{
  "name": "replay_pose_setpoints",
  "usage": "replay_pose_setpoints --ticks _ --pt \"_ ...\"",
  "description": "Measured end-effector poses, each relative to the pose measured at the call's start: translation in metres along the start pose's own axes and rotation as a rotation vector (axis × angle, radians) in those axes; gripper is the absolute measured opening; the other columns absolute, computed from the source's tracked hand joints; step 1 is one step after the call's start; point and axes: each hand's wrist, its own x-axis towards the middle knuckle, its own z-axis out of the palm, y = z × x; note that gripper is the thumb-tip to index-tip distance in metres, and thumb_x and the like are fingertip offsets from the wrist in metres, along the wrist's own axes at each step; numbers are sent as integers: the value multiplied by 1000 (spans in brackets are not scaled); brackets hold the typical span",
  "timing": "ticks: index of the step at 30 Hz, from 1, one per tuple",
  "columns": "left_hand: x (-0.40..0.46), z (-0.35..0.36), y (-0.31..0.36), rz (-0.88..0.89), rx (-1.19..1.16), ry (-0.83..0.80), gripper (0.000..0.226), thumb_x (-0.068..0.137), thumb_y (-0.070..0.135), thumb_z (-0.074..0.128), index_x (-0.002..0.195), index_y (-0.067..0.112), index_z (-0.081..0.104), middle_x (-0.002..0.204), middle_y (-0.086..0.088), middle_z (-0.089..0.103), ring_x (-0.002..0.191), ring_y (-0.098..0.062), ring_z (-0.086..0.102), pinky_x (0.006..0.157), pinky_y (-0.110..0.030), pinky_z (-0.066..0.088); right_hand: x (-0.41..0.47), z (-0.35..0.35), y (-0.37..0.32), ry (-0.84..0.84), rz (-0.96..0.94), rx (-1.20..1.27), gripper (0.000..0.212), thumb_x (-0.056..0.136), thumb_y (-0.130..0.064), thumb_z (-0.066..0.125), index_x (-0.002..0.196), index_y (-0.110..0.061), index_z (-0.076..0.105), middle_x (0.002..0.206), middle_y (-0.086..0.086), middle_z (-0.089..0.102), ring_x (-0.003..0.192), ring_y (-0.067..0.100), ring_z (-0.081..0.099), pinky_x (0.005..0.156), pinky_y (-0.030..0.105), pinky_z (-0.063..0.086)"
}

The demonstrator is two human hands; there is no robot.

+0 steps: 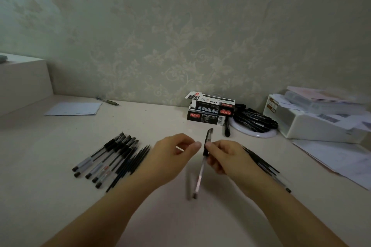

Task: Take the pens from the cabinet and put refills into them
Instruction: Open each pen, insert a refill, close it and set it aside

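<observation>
Clear plastic forms the barrel of the slim pen with the black rubber grip [203,163], which hangs tilted at the centre of the frame above the pale desk [60,196]. The right hand [226,157] pinches it at the black grip section, fingers curled round it. The left hand [174,152] has its fingers curled with thumb and forefinger drawn together just beside the pen's upper end; whether they hold a small part I cannot tell, as motion blur smears that spot. A row of finished black-gripped pens [104,158] lies at lower left of centre, with thin dark refills [130,164] just beside them. Two stacked black-and-white cardboard boxes [208,109] sit at upper right of centre.

Such a pen looks light and stiff, its smooth barrel likely slippery, so the rubber grip seems the surest hold. A refill is probably thin and bendy; I would hold it near the tip while feeding it in.
</observation>
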Motion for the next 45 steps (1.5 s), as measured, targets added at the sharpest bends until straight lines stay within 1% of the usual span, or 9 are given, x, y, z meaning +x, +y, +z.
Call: replay_pose_setpoints --ticks 5,8,13,17,20,35,38,42,45 --pt "-5 4 7 7 -108 -145 19 93 43 53 101 29 63 74 8 66 55 -7 64 51 -19 48 -4 10 1 -146 32 253 21 98 -15 50 96 -5 67 76 5 72 66 12 63 66 25 52" --pt "-4 -1 4 60 63 -117 16 97 36 49 102 28 63 67 12 62 51 3 54 52 -10 37 -1 11 2 -133 31 303 25 97 -27 56 100 -6 69 81 8 73 66 14 62 65 25 51" --pt "-6 -2 2 161 275 -144 17 97 33 49 95 26 65 78 9 63 63 -3 51 60 -21 39 4 3 10 -31 -41 269 20 94 -28 62 98 -9 69 76 6 70 64 11 62 65 23 51" --pt "-6 1 1 186 260 -151 15 97 30 49 91 22 61 69 11 56 59 0 48 54 -15 31 4 6 14 -77 -78 227 19 93 -28 65 95 -9 69 78 7 73 66 12 65 64 21 52" --pt "-5 0 0 199 304 -178 19 99 32 44 88 24 57 72 8 60 63 -6 52 58 -28 41 5 8 15 -94 -106 221 21 91 -29 66 93 -8 66 77 7 73 65 12 64 63 20 52" --pt "-2 22 -10 286 727 148 42 90 65 11 95 32 36 61 5 54 57 -17 60 41 -26 24 10 25 27 53 -124 482 17 98 -22 55 89 -8 59 60 -2 59 56 7 50 57 23 43" --pt "-4 28 -6 288 806 241 35 93 57 18 100 26 32 65 6 58 53 -16 60 40 -26 30 11 27 29 88 -119 485 16 101 -20 52 95 -7 58 67 -1 65 59 8 55 58 20 47" --pt "-13 37 2 359 899 262 22 80 19 70 86 19 48 66 5 50 51 -15 49 46 -26 24 11 27 32 194 -144 475 8 101 -12 51 100 -7 57 84 9 70 67 8 65 65 16 53" --pt "-17 37 0 373 953 251 25 70 3 68 84 17 53 69 3 49 54 -16 47 49 -28 27 11 25 35 300 -210 411 6 99 -10 53 99 -12 59 89 6 71 78 10 69 75 22 56"
